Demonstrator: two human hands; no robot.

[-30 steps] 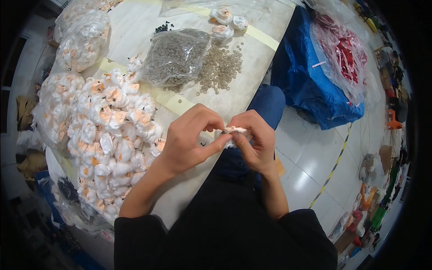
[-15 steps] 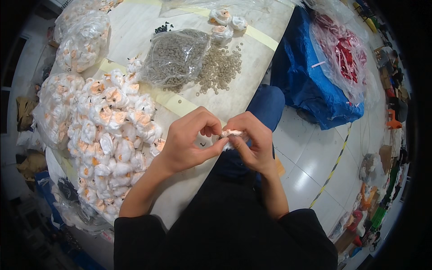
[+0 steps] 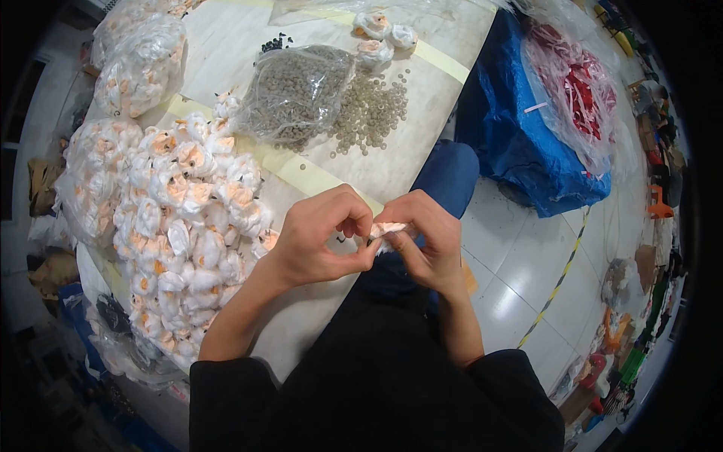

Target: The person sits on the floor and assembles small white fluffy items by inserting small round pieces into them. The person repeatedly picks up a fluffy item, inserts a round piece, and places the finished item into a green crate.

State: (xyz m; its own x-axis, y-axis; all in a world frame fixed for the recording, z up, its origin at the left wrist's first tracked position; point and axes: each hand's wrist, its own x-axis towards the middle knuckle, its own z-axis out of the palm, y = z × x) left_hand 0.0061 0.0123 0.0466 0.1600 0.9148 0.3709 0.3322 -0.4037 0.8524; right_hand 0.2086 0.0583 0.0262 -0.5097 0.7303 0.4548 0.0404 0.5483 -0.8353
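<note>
Between my hands, just past the table's edge and over my lap, is a small white and peach plush piece [image 3: 389, 227]. My right hand [image 3: 428, 241] pinches it between thumb and fingers. My left hand [image 3: 324, 237] is closed in a pinch at the piece's left side, its fingertips against it. A tiny dark bit shows at those fingertips, too small to name. Left of my left forearm lies a big heap of similar plush pieces [image 3: 192, 196], some with orange parts and dark dots.
A clear bag of small grey rings [image 3: 297, 90] lies on the table [image 3: 226, 38], with loose rings [image 3: 369, 113] spilled beside it. Behind are small black parts [image 3: 276, 43] and a few plush pieces [image 3: 374, 51]. Filled plastic bags [image 3: 143, 68] stand far left; a blue sack [image 3: 501, 113] stands right.
Both hands still hold together at the plush piece, with only small finger shifts. More of its peach side shows now. The view has shifted very slightly.
</note>
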